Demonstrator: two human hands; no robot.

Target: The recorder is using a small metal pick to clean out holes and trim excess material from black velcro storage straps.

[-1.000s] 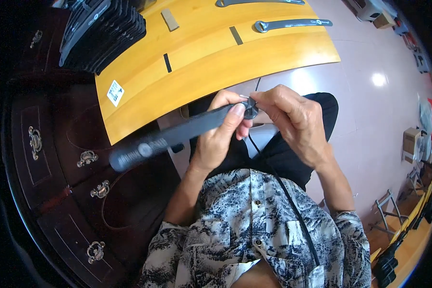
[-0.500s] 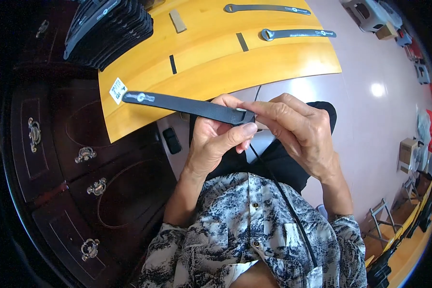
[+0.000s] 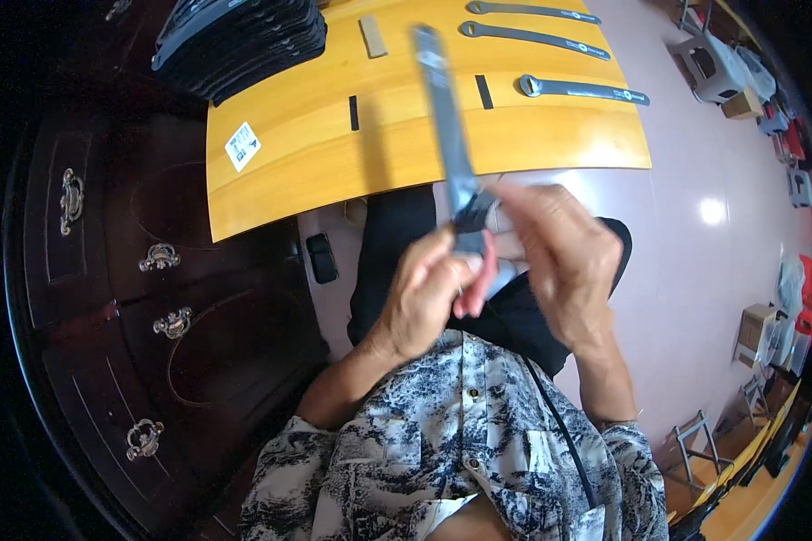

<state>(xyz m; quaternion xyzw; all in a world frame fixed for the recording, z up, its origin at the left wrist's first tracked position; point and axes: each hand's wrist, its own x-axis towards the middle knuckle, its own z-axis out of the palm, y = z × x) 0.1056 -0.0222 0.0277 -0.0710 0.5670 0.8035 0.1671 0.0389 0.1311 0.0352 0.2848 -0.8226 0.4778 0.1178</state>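
We had our left hand closed around the lower end of a dark strap, thumb and fingers pinching it above our lap. The strap rose from that grip, blurred, its upper part showing over the counter. Our right hand was just beside the gripped end, fingers bent toward it; blur kept us from telling whether they grasped or only touched it.

On the right of the counter we saw three flat straps lying roughly parallel: a far strap, a middle strap and a near strap. A thick stack of black straps stood at the far left, with a white label nearer the left edge. A tan strip lay between the stack and the three straps.
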